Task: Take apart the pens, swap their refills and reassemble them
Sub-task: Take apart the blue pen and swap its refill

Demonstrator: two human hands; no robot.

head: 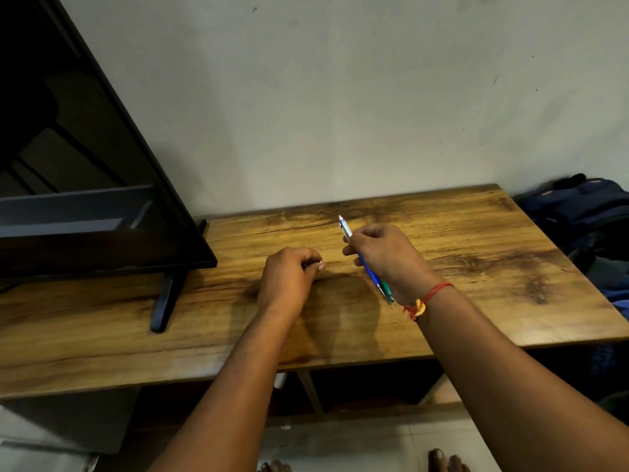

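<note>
Wooden bench [476, 233], I've got my right hand [384, 257] gripping a blue pen [367, 266] and green pen [386, 287] together, left hand [289, 277] curled, can't tell if it's holding anything.

Only thing worn on the arms is a thin red thread band [429, 295], tied round the wrist right behind the right hand [384, 257]. It's got a chunky yellow knot [421, 307] on the inner side, with a few frayed red ends hanging off it. Both forearms are bare all the way down to the bottom of the shot. The left hand [289, 277] shows a short, pale thumbnail. Bare toes [446, 461] peek in at the bottom edge.
</note>
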